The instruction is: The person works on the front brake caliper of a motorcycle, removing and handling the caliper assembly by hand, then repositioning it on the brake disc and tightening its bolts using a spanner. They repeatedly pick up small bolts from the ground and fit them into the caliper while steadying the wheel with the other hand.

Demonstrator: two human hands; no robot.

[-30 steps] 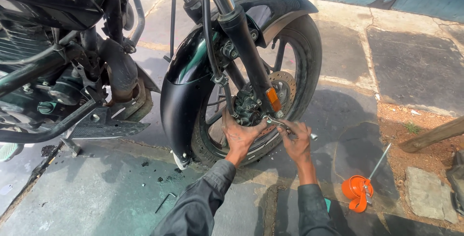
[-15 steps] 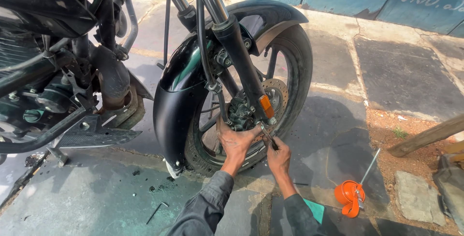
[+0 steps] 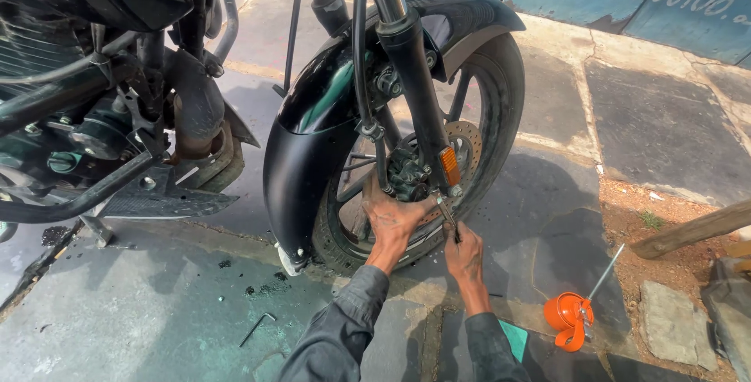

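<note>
Left hand [image 3: 393, 222] spread against the spoked black wheel [image 3: 485, 124]; right hand [image 3: 463, 251] fisted on a slim metal wrench [image 3: 446, 214]; glossy orange oil can [image 3: 569, 321] at four o'clock.

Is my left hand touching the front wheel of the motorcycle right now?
Touching. The head view shows the left hand pressed flat against the front wheel spokes beside the brake caliper, with no gap visible.

Bright, hard daylight from above; the motorcycle [image 3: 328, 116] casts a dark shadow on the pavement [image 3: 665, 124]. Focus sharp throughout, edges slightly bowed.
</note>
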